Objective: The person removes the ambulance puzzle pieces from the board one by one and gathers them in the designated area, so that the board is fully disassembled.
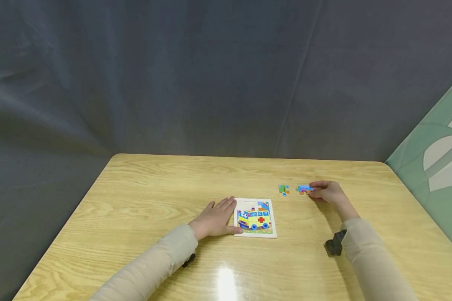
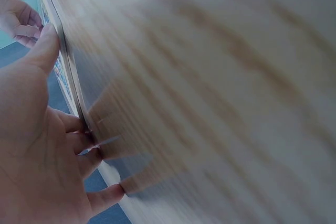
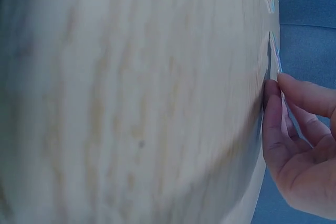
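Observation:
A white-framed jigsaw puzzle (image 1: 255,218) with a yellow ambulance picture lies flat on the table, with a pale gap at its upper left. My left hand (image 1: 217,219) rests at its left edge, fingers straight and spread, the thumb over the lower left corner. Farther right, my right hand (image 1: 329,194) pinches a blue, pink and orange puzzle piece (image 1: 304,189) by its right end. In the right wrist view that piece (image 3: 276,53) is tilted, one side lifted off the table; the fingers hide part of it. Just left of it lies a green and orange puzzle piece (image 1: 283,190).
The wooden table (image 1: 154,179) ends at a dark curtain (image 1: 211,83) behind and on the left. A green and white patterned surface (image 1: 444,167) stands along the right side. A black wrist device (image 1: 335,243) hangs beneath the right sleeve.

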Available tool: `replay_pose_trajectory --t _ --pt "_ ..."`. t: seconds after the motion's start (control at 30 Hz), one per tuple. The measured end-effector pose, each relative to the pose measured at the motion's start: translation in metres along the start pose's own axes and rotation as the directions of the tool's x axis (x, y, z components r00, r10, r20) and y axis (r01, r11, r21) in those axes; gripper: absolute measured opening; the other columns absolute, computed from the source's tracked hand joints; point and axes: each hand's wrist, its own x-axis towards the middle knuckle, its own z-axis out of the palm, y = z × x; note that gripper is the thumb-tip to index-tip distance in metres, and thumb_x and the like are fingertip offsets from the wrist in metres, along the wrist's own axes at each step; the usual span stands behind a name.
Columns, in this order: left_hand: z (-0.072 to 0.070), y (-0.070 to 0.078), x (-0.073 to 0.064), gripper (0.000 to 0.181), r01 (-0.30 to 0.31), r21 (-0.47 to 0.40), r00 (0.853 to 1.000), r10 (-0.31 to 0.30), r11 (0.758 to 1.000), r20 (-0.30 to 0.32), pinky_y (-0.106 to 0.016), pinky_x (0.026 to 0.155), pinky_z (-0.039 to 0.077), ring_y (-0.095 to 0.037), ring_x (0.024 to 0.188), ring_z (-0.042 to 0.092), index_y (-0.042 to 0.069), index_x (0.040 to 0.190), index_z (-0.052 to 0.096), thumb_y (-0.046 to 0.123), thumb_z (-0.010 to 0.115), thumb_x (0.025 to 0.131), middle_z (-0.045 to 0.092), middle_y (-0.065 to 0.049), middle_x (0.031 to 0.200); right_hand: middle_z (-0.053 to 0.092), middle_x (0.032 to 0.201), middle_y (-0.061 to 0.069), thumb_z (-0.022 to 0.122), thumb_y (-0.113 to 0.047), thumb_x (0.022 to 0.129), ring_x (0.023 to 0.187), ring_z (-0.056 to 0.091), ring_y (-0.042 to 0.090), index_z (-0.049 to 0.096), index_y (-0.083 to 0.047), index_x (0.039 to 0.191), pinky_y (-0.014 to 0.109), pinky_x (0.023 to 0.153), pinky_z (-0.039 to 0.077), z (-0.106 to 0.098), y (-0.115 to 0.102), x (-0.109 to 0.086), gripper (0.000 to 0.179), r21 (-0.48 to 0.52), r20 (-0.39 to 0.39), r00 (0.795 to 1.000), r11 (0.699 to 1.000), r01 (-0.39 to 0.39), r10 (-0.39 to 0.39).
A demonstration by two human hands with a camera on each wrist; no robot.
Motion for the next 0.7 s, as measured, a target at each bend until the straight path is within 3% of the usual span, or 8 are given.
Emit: replay_pose_trajectory --t 0.1,0.23,0.43,0.63,0.7 --pt "0.001 0.001 0.0 0.089 -0.001 -0.002 1.0 0.001 1.0 0.003 -0.05 0.12 0.018 -0.019 0.151 0.013 0.011 0.154 0.016 0.064 0.047 0.089 0.011 -0.004 0.163 0.061 0.104 0.012 0.057 0.002 0.092 0.074 0.06 -0.006 0.039 0.018 0.134 0.018 0.072 0.057 0.001 0.001 -0.002 0.048 -0.095 -0.004 1.0 0.995 0.025 -0.026" --pt "0.001 0.0 0.0 0.089 -0.002 -0.008 1.0 0.002 1.0 0.001 -0.05 0.12 0.018 -0.02 0.151 0.013 0.011 0.154 0.016 0.063 0.047 0.09 0.011 -0.004 0.163 0.048 0.125 0.035 0.055 0.003 0.093 0.077 0.06 -0.006 0.04 0.019 0.133 0.02 0.074 0.057 0.002 0.0 -0.004 0.046 -0.172 -0.003 0.998 0.983 0.067 -0.069" --pt "0.001 -0.002 0.001 0.088 -0.005 -0.009 1.0 0.005 1.0 0.0 -0.05 0.12 0.018 -0.02 0.15 0.013 0.012 0.155 0.015 0.064 0.046 0.09 0.011 -0.004 0.163 0.043 0.131 0.039 0.056 0.003 0.092 0.085 0.062 0.002 0.042 0.02 0.131 0.021 0.075 0.057 0.002 -0.003 -0.005 0.045 -0.214 -0.003 0.997 0.974 0.074 -0.077" --pt "0.001 -0.002 0.001 0.088 -0.009 -0.016 1.0 0.009 1.0 -0.001 -0.051 0.12 0.017 -0.02 0.151 0.013 0.011 0.155 0.015 0.064 0.046 0.09 0.011 -0.005 0.163 0.049 0.13 0.038 0.06 -0.003 0.091 0.088 0.064 0.011 0.047 0.017 0.128 0.023 0.071 0.056 0.005 -0.011 -0.008 0.044 -0.294 -0.035 0.993 0.951 0.097 -0.112" --pt "0.001 -0.002 0.001 0.089 -0.011 -0.012 1.0 0.011 1.0 -0.002 -0.051 0.12 0.018 -0.02 0.151 0.013 0.011 0.155 0.015 0.064 0.046 0.09 0.011 -0.005 0.163 0.052 0.127 0.037 0.062 -0.004 0.09 0.092 0.065 0.021 0.05 0.016 0.127 0.026 0.072 0.056 0.008 -0.016 -0.009 0.043 -0.326 -0.043 0.989 0.937 0.123 -0.145"
